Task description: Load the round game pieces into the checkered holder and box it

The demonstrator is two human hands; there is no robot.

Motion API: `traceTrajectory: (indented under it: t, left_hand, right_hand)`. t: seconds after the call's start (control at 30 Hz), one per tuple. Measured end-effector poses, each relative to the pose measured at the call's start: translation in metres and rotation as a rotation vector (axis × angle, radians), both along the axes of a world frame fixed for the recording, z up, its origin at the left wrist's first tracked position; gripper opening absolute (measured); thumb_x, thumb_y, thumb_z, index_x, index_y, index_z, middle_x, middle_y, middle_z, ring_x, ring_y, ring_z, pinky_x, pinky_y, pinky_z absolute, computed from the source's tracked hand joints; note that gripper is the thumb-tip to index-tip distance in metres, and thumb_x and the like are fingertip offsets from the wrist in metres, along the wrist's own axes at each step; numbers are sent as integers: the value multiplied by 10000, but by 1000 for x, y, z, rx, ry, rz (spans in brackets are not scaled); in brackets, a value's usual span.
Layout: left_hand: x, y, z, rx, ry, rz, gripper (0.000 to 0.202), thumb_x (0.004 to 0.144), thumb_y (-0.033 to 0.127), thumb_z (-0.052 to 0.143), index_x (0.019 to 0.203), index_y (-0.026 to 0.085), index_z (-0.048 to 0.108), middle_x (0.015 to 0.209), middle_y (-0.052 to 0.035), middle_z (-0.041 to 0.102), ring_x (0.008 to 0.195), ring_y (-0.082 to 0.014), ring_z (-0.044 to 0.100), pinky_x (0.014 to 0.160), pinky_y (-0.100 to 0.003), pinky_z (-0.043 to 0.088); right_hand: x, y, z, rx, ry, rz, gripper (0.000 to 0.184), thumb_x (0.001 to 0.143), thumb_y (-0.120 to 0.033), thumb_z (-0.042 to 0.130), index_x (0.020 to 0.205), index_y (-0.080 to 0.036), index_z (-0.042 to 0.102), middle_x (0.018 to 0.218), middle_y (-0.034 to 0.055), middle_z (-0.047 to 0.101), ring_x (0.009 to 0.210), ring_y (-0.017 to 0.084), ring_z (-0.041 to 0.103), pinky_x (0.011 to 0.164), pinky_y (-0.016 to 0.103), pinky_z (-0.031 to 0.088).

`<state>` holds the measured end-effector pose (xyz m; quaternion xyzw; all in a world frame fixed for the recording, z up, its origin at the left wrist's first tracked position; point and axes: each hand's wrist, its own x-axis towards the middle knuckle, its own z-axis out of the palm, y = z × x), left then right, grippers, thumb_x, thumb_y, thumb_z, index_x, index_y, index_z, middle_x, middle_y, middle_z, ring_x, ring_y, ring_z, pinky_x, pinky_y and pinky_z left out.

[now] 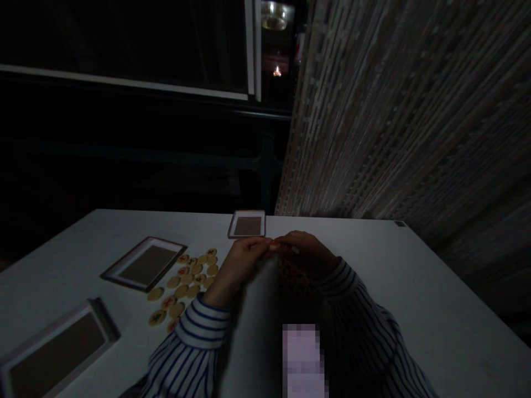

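Note:
My left hand (244,260) and my right hand (305,251) meet over the white table (357,331). Between their fingertips is a small round Chinese chess piece (274,245) with a reddish mark; both hands pinch it. Below my right hand, several red-marked pieces (295,279) sit close together in shadow. Left of my left hand lies a loose spread of pale round chess pieces (186,279), some with red or black characters, others with a plain face up.
Three shallow framed trays or lids stand left and back: a near one (58,354), a middle one (145,264) and a small far one (248,224). A string curtain (352,110) hangs behind the table's right side. A pixelated lit rectangle (302,359) shows near me. The room is dim.

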<state>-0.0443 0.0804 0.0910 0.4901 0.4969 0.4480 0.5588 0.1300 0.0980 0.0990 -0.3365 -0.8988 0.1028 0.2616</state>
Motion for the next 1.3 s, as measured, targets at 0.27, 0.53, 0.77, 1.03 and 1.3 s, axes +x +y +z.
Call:
traceTrajectory:
  t: [0.27,0.53,0.77,1.03,1.3]
  left_hand:
    - [4,0,-4,62,-62,-24,269,604,348,700,793,156,701,842,-59,697,792,-153,593,751,-250,416]
    - [6,4,-18,70,59,35,339,601,390,680,834,143,696,853,-81,692,815,-186,598,746,-290,425]
    - [10,5,-23,77,136,-26,309,627,381,639,782,120,698,744,-64,686,693,-162,590,617,-254,420]
    - [9,4,-24,124,255,-105,251,666,331,583,768,135,704,757,-56,691,714,-177,592,640,-269,427]
    - [6,5,-29,159,354,-83,268,684,336,547,768,131,697,682,-32,658,621,-150,546,556,-239,388]
  right_hand:
    - [3,2,-2,46,-4,5,253,821,-317,519,1003,-164,604,849,58,645,757,141,560,690,255,414]
    - [4,2,-3,19,-145,-46,254,848,-338,470,990,-171,600,884,55,661,783,146,578,704,261,390]
    - [8,5,-6,-34,-251,-60,260,826,-337,503,987,-160,603,910,68,653,792,147,576,704,262,397]
    - [8,6,-7,-115,-355,-54,237,822,-283,490,980,-155,612,912,75,669,820,154,606,694,240,410]
    - [10,6,-9,-169,-544,-162,271,821,-332,461,1003,-194,607,906,67,682,798,181,635,652,241,408]
